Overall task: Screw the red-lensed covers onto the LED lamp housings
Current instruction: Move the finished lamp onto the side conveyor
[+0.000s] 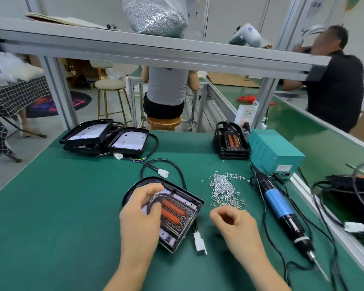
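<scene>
A black LED lamp housing (189,198) lies on the green table in front of me, with a red-lensed cover (172,213) set in it. My left hand (141,215) rests on the cover's left side, fingers curled over its curved edge. My right hand (233,223) hovers just right of the housing with fingers curled; whether it pinches a screw I cannot tell. A pile of small silver screws (224,190) lies behind my right hand. An electric screwdriver (282,211) with a blue body lies to the right, tip toward me.
Open lamp housings (105,137) are stacked at the back left, and covers with red lenses (231,141) at the back right. A teal power box (273,152) stands beside them. Cables and white connectors (200,242) trail near the housing. People work beyond the table.
</scene>
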The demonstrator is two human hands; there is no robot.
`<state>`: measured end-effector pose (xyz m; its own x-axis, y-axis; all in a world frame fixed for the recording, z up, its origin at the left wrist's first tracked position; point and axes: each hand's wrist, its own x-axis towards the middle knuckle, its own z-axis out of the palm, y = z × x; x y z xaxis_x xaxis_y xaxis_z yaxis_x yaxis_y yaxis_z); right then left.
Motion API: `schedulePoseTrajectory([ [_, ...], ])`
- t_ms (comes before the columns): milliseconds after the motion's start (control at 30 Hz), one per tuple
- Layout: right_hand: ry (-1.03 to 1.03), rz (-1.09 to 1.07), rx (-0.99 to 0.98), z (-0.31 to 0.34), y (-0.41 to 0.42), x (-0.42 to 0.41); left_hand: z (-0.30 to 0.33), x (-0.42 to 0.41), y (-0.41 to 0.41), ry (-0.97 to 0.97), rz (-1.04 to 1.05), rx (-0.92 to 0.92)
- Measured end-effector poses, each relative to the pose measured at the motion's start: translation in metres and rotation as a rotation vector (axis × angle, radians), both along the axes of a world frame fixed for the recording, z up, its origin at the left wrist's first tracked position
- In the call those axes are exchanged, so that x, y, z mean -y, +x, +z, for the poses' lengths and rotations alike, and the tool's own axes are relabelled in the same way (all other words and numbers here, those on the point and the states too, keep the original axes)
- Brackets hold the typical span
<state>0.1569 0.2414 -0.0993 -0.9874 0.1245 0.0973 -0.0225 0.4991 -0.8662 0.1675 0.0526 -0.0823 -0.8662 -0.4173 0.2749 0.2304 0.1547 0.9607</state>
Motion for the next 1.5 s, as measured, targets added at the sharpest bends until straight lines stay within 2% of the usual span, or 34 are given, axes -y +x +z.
schedulePoseTrajectory([
  [100, 0.054, 0.017, 0.013, -0.009, 0.007, 0.003, -0.009, 0.013, 0.002, -0.091, 0.114, 0.063],
  [200, -0.016, -0.015, 0.005, -0.009, 0.007, 0.008, -0.019, 0.02, 0.007, -0.118, 0.19, 0.159],
  [300, -0.124, -0.004, 0.054, 0.001, -0.002, 0.015, -0.021, 0.02, 0.01, 0.113, 0.176, 0.36],
  [367, -0.128, 0.037, 0.124, 0.009, -0.01, 0.021, -0.016, 0.018, 0.013, 0.299, 0.112, 0.4],
  [433, -0.083, 0.086, 0.196, 0.011, -0.016, 0.026, -0.011, 0.016, 0.016, 0.465, 0.018, 0.395],
  [500, -0.06, 0.119, 0.247, 0.01, -0.018, 0.032, -0.009, 0.015, 0.019, 0.542, -0.073, 0.389],
  [700, -0.264, 0.068, 0.098, 0.005, -0.008, 0.041, -0.001, 0.019, 0.017, 0.748, -0.158, 0.378],
  [900, -0.388, 0.082, -0.085, 0.007, 0.012, 0.04, -0.01, 0.019, 0.012, 0.727, -0.233, 0.332],
  [1100, -0.445, 0.157, -0.062, 0.009, 0.023, 0.044, -0.013, 0.013, 0.005, 0.787, -0.231, 0.266],
  [1200, -0.3, 0.134, -0.034, 0.012, 0.011, 0.034, -0.015, 0.022, 0.002, 0.853, -0.212, 0.297],
  [1267, -0.084, 0.028, -0.001, 0.008, -0.004, 0.026, -0.016, 0.026, 0.003, 0.885, -0.206, 0.312],
  [1400, 0.471, -0.016, 0.164, -0.006, -0.03, 0.022, -0.018, 0.027, 0.004, 0.955, -0.213, 0.335],
  [1500, 0.619, -0.041, 0.215, -0.006, -0.041, 0.024, -0.019, 0.027, 0.003, 0.952, -0.219, 0.347],
])
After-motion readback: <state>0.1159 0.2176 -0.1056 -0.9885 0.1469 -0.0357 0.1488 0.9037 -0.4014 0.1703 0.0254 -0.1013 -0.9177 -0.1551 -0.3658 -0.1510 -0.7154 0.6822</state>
